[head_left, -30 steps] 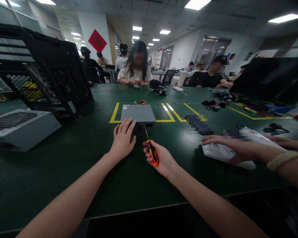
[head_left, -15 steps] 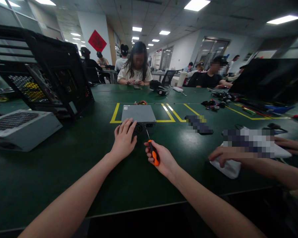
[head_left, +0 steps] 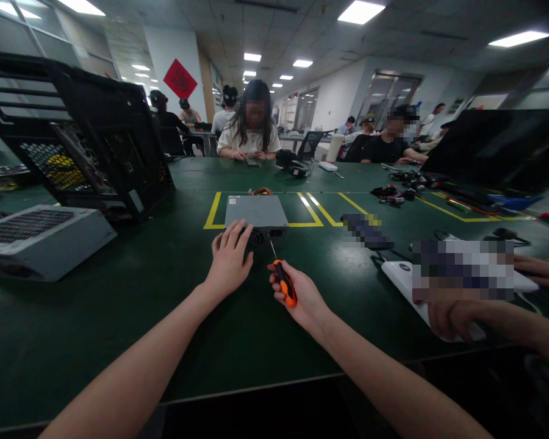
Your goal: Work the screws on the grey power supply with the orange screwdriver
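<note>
A grey computer power supply (head_left: 258,210) lies on the green table, its fan and socket side facing me and coloured wires behind it. My left hand (head_left: 231,253) rests on its front left edge with fingers spread, partly covering the fan grille. In my right hand (head_left: 299,292) is a screwdriver (head_left: 284,283) with an orange and black handle. Its thin shaft points up and away at the power supply's near face, below the socket. Whether the tip touches a screw is too small to tell.
A black computer case (head_left: 119,146) and a second, larger power supply (head_left: 50,238) stand on the left. To the right, a co-worker's hand (head_left: 462,317) is on a white device (head_left: 400,277). Cables (head_left: 388,194) and a dark monitor (head_left: 498,149) lie beyond.
My hands, the screwdriver and the power supply keep nearly the same places. At the right, the co-worker's hand has moved nearer and rightward, uncovering more of the white device.
</note>
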{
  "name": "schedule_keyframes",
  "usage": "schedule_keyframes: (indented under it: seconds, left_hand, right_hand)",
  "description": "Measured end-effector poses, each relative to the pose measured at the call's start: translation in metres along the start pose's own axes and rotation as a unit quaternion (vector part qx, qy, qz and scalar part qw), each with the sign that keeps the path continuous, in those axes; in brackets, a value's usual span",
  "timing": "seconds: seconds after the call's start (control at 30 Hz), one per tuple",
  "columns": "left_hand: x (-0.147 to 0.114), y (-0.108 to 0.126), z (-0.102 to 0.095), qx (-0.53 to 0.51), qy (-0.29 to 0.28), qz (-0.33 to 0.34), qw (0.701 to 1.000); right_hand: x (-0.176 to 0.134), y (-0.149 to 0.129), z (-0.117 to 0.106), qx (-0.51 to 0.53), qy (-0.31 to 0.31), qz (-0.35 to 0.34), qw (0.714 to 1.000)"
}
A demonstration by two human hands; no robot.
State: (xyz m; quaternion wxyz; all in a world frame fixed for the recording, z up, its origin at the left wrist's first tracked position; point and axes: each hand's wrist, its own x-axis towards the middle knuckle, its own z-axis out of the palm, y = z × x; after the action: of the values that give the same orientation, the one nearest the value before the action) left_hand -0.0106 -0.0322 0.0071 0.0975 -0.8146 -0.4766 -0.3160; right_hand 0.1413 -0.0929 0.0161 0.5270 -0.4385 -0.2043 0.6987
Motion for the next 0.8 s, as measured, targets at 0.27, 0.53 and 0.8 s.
schedule_keyframes:
  seconds: [0.27,0.53,0.8]
  left_hand:
    - [-0.0002,-0.0002,0.0011,-0.001,0.007,0.003,1.000]
    - [0.0002,-0.0002,0.0016,0.006,0.006,0.004,1.000]
    - [0.0004,0.0006,0.0038,0.012,0.000,-0.001,1.000]
  right_hand:
    - [0.0009,0.0018,-0.0010,-0.010,-0.016,-0.017,1.000]
    - [0.0017,0.0029,-0.0023,-0.005,-0.019,-0.022,1.000]
    - [-0.0022,-0.0012,0.0007,0.006,-0.020,0.013,1.000]
